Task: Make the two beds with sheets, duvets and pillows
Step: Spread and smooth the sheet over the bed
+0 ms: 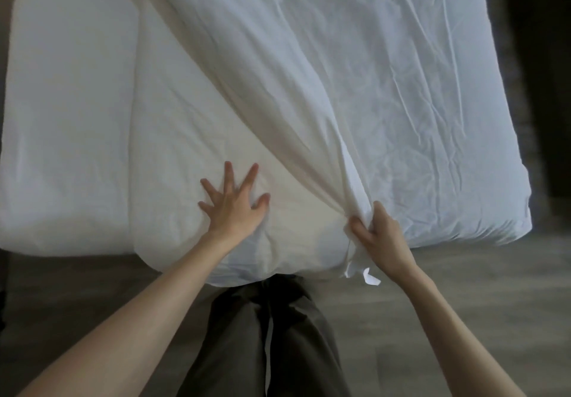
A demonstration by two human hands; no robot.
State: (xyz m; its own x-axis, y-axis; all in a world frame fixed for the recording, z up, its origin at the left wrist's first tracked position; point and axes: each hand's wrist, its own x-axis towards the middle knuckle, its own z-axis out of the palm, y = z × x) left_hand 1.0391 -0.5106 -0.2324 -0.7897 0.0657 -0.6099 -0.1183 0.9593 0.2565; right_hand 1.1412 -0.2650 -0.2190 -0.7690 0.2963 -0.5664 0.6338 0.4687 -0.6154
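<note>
Hands on the bed (173, 155): our left hand (233, 208) presses flat, fingers spread wide; just to its right, our right hand (377, 236) grips a bunched corner of the white sheet (370, 72), which spreads creased beyond it. A second bed (68, 118) lies farther left.

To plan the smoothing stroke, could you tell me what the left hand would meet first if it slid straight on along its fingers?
The left hand would probably meet the diagonal edge of the wrinkled cover gripped by the right hand, after sliding over smooth bedding.
</note>
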